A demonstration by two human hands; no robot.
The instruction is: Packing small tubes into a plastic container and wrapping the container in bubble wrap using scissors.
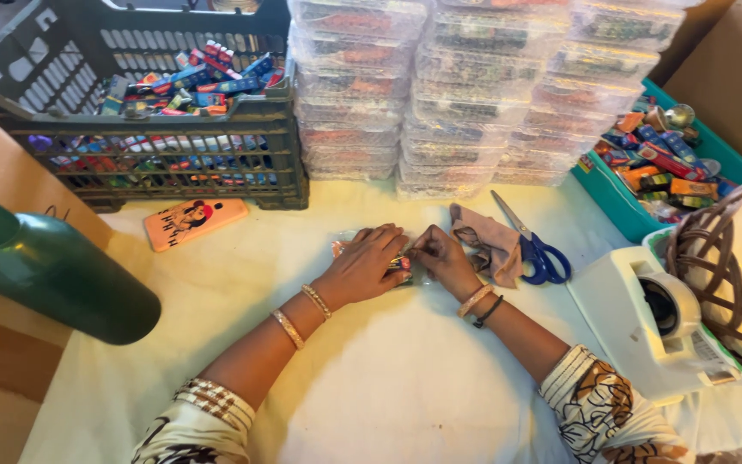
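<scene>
small packet [401,265] mostly hidden under hands, basket [727,266] cut off

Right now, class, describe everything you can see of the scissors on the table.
The scissors have blue plastic loop handles and pale metal blades that look shut. They lie flat on the white table covering, blades pointing away from the person, handles nearer. They sit right of the right hand, against a crumpled brownish cloth. No hand touches them.

Both hands, the left hand [362,265] and right hand [441,256], press a small clear packet [398,265] on the counter [388,387], with the scissors [532,245] just right of it and stacked packs [474,94] behind.
</scene>
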